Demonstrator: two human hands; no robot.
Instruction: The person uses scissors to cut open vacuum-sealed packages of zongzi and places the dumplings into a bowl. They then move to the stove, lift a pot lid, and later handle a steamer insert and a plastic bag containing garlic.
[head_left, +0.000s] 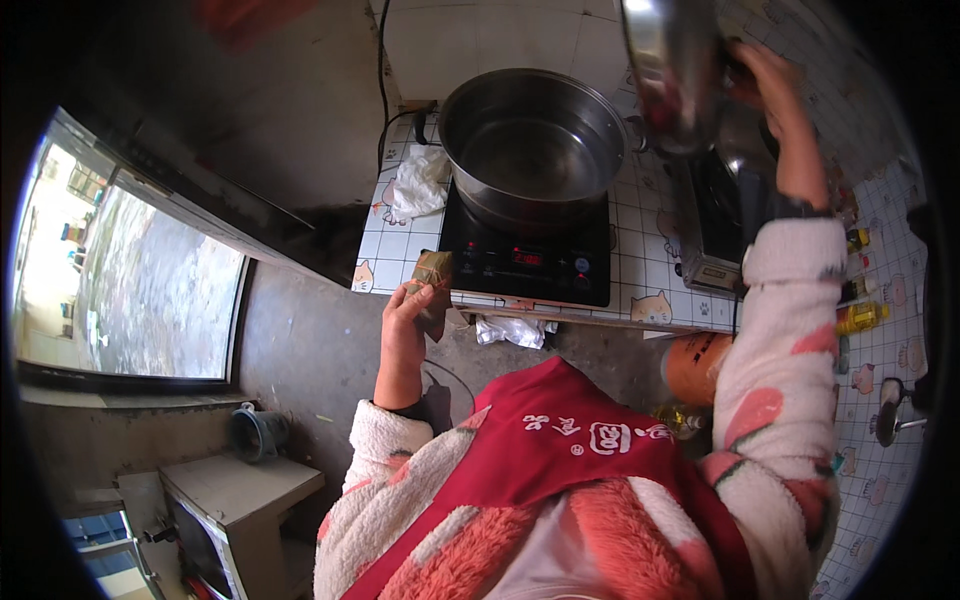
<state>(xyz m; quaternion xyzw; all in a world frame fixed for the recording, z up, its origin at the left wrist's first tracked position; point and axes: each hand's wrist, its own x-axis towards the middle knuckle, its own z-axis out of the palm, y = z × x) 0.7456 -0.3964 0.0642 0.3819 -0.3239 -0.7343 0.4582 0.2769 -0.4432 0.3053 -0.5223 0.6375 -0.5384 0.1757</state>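
Observation:
My left hand (409, 311) holds a leaf-wrapped packet (433, 274), bound with thin string, in front of the cooktop's left corner. Up at the right, my right hand (776, 82) grips a shiny metal lid (664, 67), tipped on edge and blurred; its knob is mostly hidden by the fingers. Between the hands, a large steel pot (525, 191) stands uncovered on a black induction cooktop (480, 240) with its red display lit. The pot's inner walls show, but I cannot tell whether clear liquid covers its bottom.
A crumpled white cloth or bag (420, 184) lies left of the pot. On the right are a gas stove (709, 270) with a pan, and several bottles (862, 318). An orange cylinder (694, 367) stands below the counter edge. A bucket (259, 433) sits on a cabinet (240, 487) at lower left.

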